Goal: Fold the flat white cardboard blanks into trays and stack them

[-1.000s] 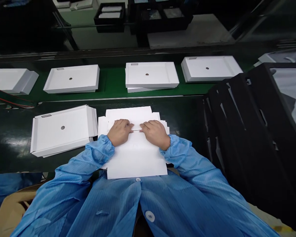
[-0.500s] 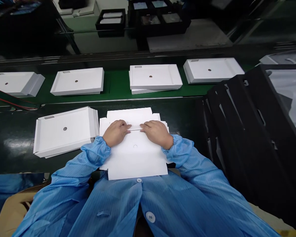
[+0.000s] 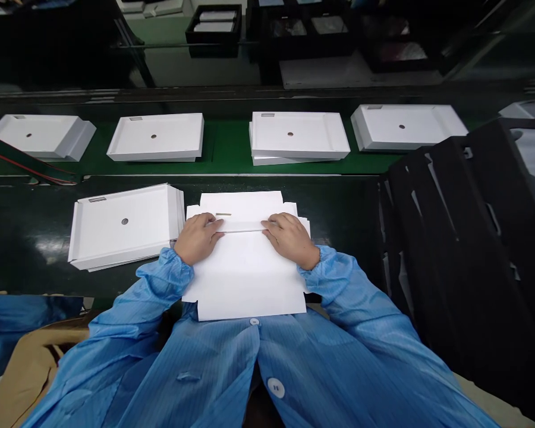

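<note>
Five piles of white trays (image 3: 129, 239) look done, between nine and two o'clock from the white sheet (image 3: 249, 279), central on the bench (image 3: 339, 214), walls unraised; left hand (image 3: 197, 239) and right hand (image 3: 291, 241) pinch its raised crease.

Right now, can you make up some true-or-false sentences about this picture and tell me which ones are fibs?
1. The left hand and right hand both touch the notched white cardboard sheet. True.
2. The sleeves are bright red. False: the loose fabric sleeves are blue.
3. The shallow white rectangular box nearest the left hand has a dark round spot on it. True.
4. Only two groups of white boxes sit on the long green strip. False: four groups of white boxes sit on the long green strip.
5. The big black layered stack is on the person's right. True.
</note>
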`<state>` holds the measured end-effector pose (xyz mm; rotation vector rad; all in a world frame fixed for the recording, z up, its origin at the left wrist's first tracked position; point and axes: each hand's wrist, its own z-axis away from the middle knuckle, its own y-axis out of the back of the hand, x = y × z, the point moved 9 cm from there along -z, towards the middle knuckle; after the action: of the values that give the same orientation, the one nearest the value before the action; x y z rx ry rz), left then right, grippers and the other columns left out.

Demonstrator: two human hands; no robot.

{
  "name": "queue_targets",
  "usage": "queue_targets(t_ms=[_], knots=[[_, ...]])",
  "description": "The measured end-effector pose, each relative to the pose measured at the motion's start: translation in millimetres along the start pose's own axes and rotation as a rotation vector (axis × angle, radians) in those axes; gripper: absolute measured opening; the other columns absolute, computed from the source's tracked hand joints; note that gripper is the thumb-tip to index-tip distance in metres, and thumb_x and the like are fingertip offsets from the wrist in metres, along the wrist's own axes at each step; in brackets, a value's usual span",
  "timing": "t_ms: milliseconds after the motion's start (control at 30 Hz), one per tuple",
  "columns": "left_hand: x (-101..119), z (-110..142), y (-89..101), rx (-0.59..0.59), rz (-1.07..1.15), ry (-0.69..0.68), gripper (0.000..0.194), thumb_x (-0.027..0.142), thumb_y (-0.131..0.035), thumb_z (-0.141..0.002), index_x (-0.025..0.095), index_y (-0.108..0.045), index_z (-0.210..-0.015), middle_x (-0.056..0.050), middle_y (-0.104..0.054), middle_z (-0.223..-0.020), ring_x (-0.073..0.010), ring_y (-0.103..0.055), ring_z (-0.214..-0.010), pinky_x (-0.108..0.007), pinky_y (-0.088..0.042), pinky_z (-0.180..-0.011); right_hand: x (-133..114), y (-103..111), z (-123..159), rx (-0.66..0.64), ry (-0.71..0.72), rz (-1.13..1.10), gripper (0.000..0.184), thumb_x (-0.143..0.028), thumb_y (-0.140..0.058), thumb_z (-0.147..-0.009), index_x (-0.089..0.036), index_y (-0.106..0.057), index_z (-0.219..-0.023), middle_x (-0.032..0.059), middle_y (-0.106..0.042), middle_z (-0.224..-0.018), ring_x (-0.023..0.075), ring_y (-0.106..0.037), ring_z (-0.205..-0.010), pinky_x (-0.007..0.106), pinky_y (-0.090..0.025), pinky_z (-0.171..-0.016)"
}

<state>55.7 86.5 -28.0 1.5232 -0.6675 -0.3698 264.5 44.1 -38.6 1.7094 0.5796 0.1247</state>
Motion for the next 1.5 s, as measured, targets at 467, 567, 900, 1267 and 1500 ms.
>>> queue_targets(t_ms=[467, 567, 900, 1267, 1500], knots=[[-34.0, 5.3, -11.0, -0.203, 0.165, 0.136, 0.049, 0.03, -0.061, -0.093, 0.021, -0.057, -0.141, -0.011, -0.059, -0.123, -0.0263, -0.061, -0.114, -0.041, -0.048, -0.108, 28.7, 7.5, 19.0, 0.007, -0.107, -0.038, 0.034, -0.036, -0.049, -0.102, -0.016, -0.073, -0.117, 0.0128, -0.068, -0.11, 0.0275, -0.055, -0.103, 0.039, -0.043, -0.093], [-35.3, 4.7, -10.2, -0.236, 0.172, 0.146, 0.048, 0.026, -0.062, -0.092, 0.02, -0.057, -0.139, -0.012, -0.059, -0.125, -0.026, -0.061, -0.115, -0.041, -0.047, -0.11, 33.9, 7.0, 20.3, 0.026, -0.114, -0.051, 0.031, -0.028, -0.049, -0.101, -0.015, -0.075, -0.111, 0.0122, -0.07, -0.106, 0.0259, -0.056, -0.099, 0.037, -0.044, -0.09], [-33.6, 8.9, -7.9, -0.157, 0.18, 0.148, 0.039, 0.024, -0.062, -0.091, 0.018, -0.062, -0.129, -0.012, -0.06, -0.122, -0.0261, -0.062, -0.111, -0.041, -0.05, -0.105, 36.7, 4.8, 17.8, 0.06, -0.136, -0.017, 0.036, -0.029, -0.046, -0.102, -0.016, -0.079, -0.097, 0.0097, -0.065, -0.08, 0.0238, -0.056, -0.083, 0.035, -0.044, -0.081], [-14.7, 15.6, -0.3, -0.101, -0.026, 0.077, 0.04, 0.023, -0.052, -0.096, 0.02, -0.063, -0.134, -0.014, -0.059, -0.12, -0.0292, -0.06, -0.108, -0.043, -0.05, -0.096, 48.3, 14.8, 36.9, 0.215, -0.106, -0.132, 0.031, -0.035, -0.052, -0.101, -0.02, -0.075, -0.116, 0.0126, -0.065, -0.115, 0.0271, -0.059, -0.11, 0.044, -0.045, -0.101], [32.9, 8.0, 11.3, -0.119, -0.33, 0.036, 0.049, 0.019, -0.04, -0.097, 0.02, -0.056, -0.144, -0.019, -0.06, -0.128, -0.0346, -0.059, -0.102, -0.05, -0.043, -0.085, 44.8, 12.4, 40.4, 0.184, -0.12, 0.015, 0.035, -0.036, -0.05, -0.102, -0.023, -0.074, -0.124, 0.0105, -0.067, -0.129, 0.0293, -0.055, -0.119, 0.046, -0.043, -0.101]])
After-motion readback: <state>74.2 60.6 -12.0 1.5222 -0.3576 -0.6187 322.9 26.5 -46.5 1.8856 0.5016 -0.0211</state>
